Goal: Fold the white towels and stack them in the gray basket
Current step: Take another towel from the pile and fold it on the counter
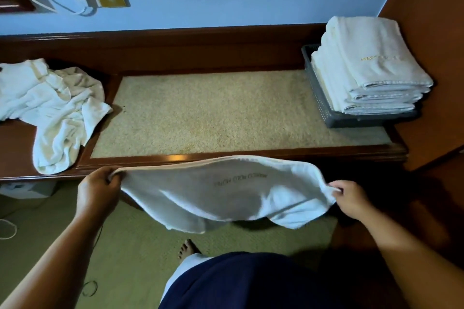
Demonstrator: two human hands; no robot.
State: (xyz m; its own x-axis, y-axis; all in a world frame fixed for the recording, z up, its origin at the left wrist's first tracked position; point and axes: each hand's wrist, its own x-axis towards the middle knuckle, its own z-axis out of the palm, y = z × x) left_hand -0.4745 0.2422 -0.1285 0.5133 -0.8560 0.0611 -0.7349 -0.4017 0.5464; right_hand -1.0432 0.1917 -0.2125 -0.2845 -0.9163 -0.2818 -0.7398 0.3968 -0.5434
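White towel (226,198) reads "MARCO POLO HOTEL", upside down; gold lettering on folded stack (371,40) unreadable

The left arm (50,258) is reaching up from the near left, bare along its whole visible length. The left hand (100,183) is showing its back to the camera, with its fingers curling round the left corner of a white towel (226,190) and gripping it. The right arm (406,241), also bare, is coming in from the near right. The right hand (350,198) is pinching the towel's right corner between curled fingers and thumb. The two hands are holding well apart at about the same height. A bare foot (187,249) is showing below, between the arms.
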